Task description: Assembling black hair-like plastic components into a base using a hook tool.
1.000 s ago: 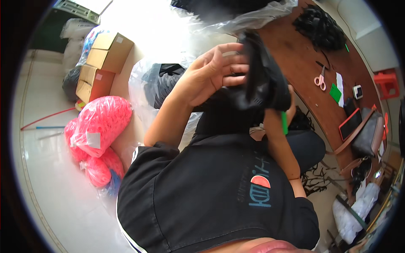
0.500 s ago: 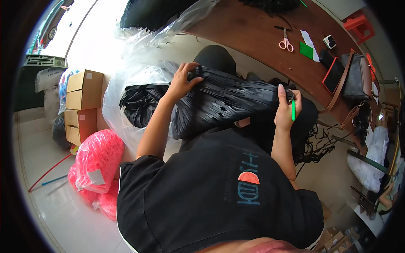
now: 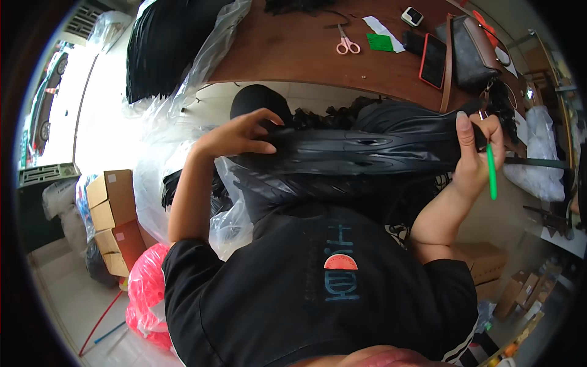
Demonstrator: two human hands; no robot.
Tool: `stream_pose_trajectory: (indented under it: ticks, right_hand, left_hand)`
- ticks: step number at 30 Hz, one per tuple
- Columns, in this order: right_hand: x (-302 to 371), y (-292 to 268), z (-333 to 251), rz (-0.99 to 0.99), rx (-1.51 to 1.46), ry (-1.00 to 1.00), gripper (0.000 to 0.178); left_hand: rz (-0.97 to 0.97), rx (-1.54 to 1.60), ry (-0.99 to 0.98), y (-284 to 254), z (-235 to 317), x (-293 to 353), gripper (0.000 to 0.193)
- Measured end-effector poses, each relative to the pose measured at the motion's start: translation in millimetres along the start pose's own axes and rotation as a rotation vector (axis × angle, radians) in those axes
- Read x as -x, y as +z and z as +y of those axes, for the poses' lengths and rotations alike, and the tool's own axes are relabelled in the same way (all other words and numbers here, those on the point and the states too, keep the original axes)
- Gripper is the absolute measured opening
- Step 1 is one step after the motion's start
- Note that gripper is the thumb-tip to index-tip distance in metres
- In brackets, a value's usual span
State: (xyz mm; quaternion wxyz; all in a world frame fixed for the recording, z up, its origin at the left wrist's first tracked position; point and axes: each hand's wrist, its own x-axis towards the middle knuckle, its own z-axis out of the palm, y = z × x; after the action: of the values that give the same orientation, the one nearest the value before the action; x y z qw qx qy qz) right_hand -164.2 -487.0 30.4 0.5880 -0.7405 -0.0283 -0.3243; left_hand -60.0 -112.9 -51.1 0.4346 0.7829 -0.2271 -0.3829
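A black rubber sheet with long slits spans my lap, drawn out sideways between my hands. My left hand is curled over its left end, thumb below and fingers above. At the other end, my right hand pinches the sheet under the thumb. A slim green stick-like tool hangs down from the same right hand; its working end is hidden by the fingers. More black rubber strips lie in a clear plastic bag beside my left forearm.
On the brown table ahead lie pink-handled scissors, a green card, a phone and a handbag. Black strips hang at its left end. Cardboard boxes and a pink bag stand at left.
My hands have moved farther apart, stretching the sheet wider and more level. The right hand has gone rightward with the green tool. The view has shifted, so the table sits farther left.
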Motion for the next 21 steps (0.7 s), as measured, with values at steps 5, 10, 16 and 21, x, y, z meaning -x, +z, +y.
stream_pose_trajectory:
  ticks: [5, 10, 16, 21]
  right_hand:
    - [-17.8, -28.9, -53.0, -0.339, 0.312, 0.01, 0.046]
    - [-7.8, -47.2, -54.2, -0.683, 0.09, -0.084, 0.055]
    - [-4.0, -58.2, -41.2, -0.612, -0.037, -0.026, 0.059]
    - [-32.7, -4.0, -34.5, -0.651, -0.133, -0.113, 0.056]
  left_hand:
    - [0.105, -0.17, 0.374, 71.5, 46.4, -98.4, 0.069]
    - [-0.427, 0.571, 0.601, 125.5, 86.7, -163.8, 0.091]
    - [-0.818, 0.369, 0.247, 112.6, 90.3, -159.6, 0.053]
    - [-0.625, 0.759, 0.382, 107.6, 73.3, -118.6, 0.074]
